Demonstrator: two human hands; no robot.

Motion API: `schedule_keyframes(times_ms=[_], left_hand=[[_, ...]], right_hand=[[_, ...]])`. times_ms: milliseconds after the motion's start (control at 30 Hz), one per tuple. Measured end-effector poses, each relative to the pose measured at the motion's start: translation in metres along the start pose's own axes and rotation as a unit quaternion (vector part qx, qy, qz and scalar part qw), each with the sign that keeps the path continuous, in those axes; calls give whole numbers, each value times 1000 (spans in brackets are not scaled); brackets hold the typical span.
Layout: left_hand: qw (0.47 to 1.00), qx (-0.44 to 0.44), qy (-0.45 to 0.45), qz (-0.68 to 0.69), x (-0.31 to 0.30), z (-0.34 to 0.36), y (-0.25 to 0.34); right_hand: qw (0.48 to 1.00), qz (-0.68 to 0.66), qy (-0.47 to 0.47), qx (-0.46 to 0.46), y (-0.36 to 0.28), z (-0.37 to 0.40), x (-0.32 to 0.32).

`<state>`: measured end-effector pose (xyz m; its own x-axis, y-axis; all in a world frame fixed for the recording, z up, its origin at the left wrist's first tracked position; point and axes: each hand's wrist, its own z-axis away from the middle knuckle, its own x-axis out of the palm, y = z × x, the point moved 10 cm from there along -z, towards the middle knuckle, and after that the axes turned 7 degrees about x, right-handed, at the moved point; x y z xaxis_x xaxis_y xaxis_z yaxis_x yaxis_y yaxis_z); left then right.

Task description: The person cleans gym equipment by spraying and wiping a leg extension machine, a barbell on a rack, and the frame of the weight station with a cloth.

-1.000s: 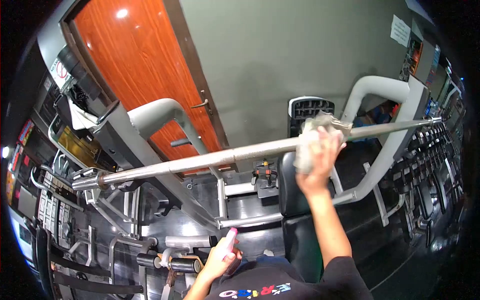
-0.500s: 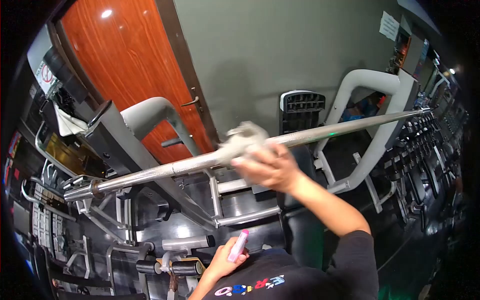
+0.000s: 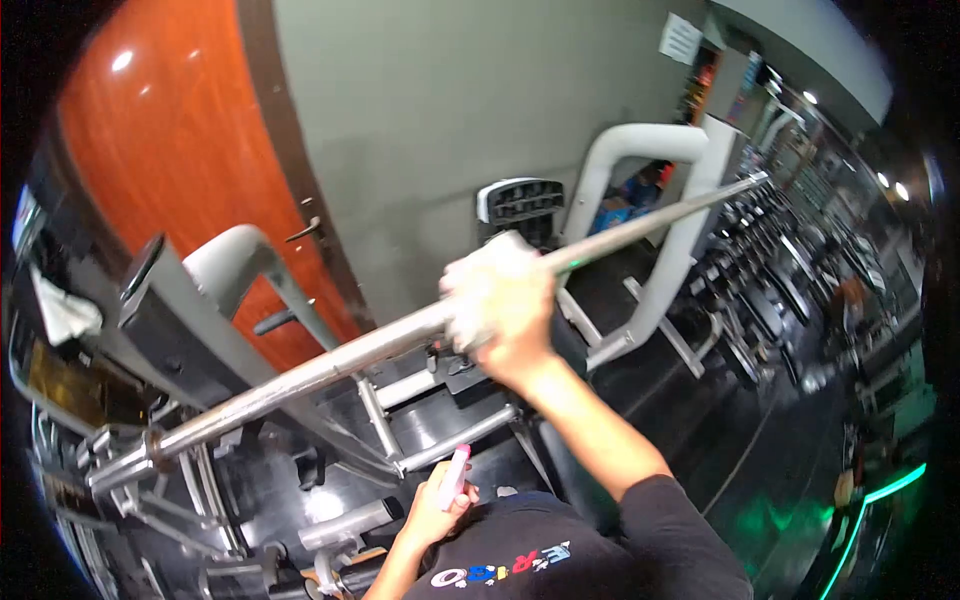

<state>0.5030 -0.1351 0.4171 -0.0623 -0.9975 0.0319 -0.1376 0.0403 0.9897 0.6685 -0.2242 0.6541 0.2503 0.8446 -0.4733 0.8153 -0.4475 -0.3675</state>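
Observation:
A long steel barbell (image 3: 300, 378) runs slantwise across the view, its left end resting at a rack. Around its middle my right hand (image 3: 522, 325) is closed on a white cloth (image 3: 478, 272), which is pressed against the bar. Motion blurs the hand and cloth, so single fingers are hard to make out. Low in the view, in front of my shirt, my left hand (image 3: 430, 515) grips a small pale pink bottle (image 3: 455, 482) with a brighter pink top, held upright and apart from the bar.
Grey rack frames (image 3: 625, 140) stand at both sides beyond the bar. Behind are a wooden door (image 3: 170, 130) and a grey wall (image 3: 430, 90). Rows of dumbbells (image 3: 735, 235) line the right. A white cloth (image 3: 68, 310) hangs at far left.
The view has turned to the right, so the door and racks sit further left. My right hand and the cloth have slid rightward along the barbell. My left hand still holds the bottle.

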Motion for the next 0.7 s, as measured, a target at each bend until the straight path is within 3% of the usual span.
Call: schedule_keyframes(times_ms=[33,100,133,200,267,367,433,500,533,567,600,667,700], left_hand=[[1000,0,-21,2,2,-5,2],[997,11,-64,-41,8,-15,10],[996,18,-81,-36,10,-21,10],[995,29,-93,11,13,-28,5],[993,27,-112,21,16,-34,1],[989,45,-132,39,17,-39,8],[987,51,-127,83,19,-44,7],[983,74,-105,130,17,-51,9],[982,75,-111,132,18,-55,8],[982,74,-96,145,16,-60,6],[982,71,-80,156,15,-63,3],[981,85,-29,172,16,-77,18],[982,85,-53,162,20,-82,14]], right_hand=[[995,58,34,-70,-31,10,13],[998,20,-4,-63,-49,15,17],[997,38,1,-61,-40,14,11],[975,145,-28,-164,-29,26,0],[972,193,-44,-124,6,41,-21],[982,166,-82,30,61,81,-66],[961,128,-52,240,102,140,-87],[869,-34,-46,491,132,232,-93],[833,-86,-4,547,131,273,-97],[751,-133,-43,645,135,320,-95],[747,-126,-74,648,134,340,-97],[873,-19,-88,479,152,350,-105],[833,-54,-72,546,153,343,-111]])
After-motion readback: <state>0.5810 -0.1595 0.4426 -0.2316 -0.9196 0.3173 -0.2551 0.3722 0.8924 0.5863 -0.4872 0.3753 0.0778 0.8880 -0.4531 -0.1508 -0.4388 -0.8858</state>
